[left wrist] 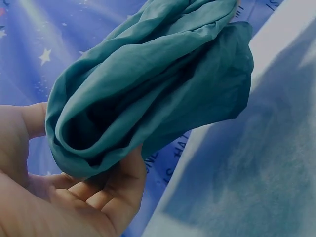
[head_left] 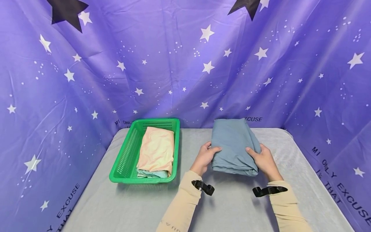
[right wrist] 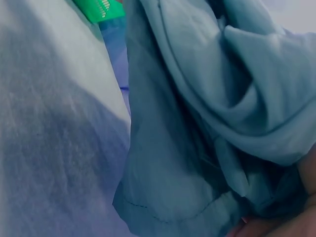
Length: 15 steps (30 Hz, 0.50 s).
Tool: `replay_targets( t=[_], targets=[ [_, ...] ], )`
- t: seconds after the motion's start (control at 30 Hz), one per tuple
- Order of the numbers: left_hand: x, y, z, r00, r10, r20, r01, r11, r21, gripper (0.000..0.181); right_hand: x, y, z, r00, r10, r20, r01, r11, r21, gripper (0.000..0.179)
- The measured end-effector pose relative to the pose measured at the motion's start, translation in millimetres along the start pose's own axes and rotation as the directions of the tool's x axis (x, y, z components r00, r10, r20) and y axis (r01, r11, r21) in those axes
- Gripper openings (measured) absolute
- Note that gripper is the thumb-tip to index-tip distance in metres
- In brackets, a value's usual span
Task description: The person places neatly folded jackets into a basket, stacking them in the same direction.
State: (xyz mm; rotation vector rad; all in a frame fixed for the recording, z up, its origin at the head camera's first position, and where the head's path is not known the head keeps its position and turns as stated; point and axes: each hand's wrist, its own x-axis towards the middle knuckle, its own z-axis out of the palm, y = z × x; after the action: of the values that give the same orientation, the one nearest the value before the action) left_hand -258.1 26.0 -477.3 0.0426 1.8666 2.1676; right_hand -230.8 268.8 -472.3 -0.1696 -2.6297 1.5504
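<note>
Both hands hold a folded blue-grey cloth garment point(head_left: 233, 145) by its sides, over the right part of the table. My left hand point(head_left: 204, 158) grips its left edge, thumb on top; in the left wrist view the fingers point(left wrist: 126, 182) curl under the rolled fold. On the opposite edge, my right hand point(head_left: 265, 161) has its thumb on top too, and only a bit of it shows in the right wrist view. A stitched hem runs along the garment's loose lower layer point(right wrist: 163, 197). What kind of garment it is cannot be made out.
To the left stands a green plastic basket point(head_left: 116, 178) with slotted walls. Inside lies a folded pale pink cloth point(head_left: 156, 149) on top of a light green one point(head_left: 152, 174). Purple star-printed curtains point(head_left: 174, 64) enclose the grey table point(head_left: 139, 206) at the back and sides.
</note>
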Motion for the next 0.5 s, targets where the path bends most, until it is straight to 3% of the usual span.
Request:
replay_targets(
  t=[0.5],
  targets=[
    [-19.3, 21.2, -26.7, 0.998, 0.06, -0.016, -0.059, 0.996, 0.059, 0.038, -6.5, -20, 14, 0.997, -0.067, 0.047, 0.062, 0.993, 0.1, 0.057]
  ],
)
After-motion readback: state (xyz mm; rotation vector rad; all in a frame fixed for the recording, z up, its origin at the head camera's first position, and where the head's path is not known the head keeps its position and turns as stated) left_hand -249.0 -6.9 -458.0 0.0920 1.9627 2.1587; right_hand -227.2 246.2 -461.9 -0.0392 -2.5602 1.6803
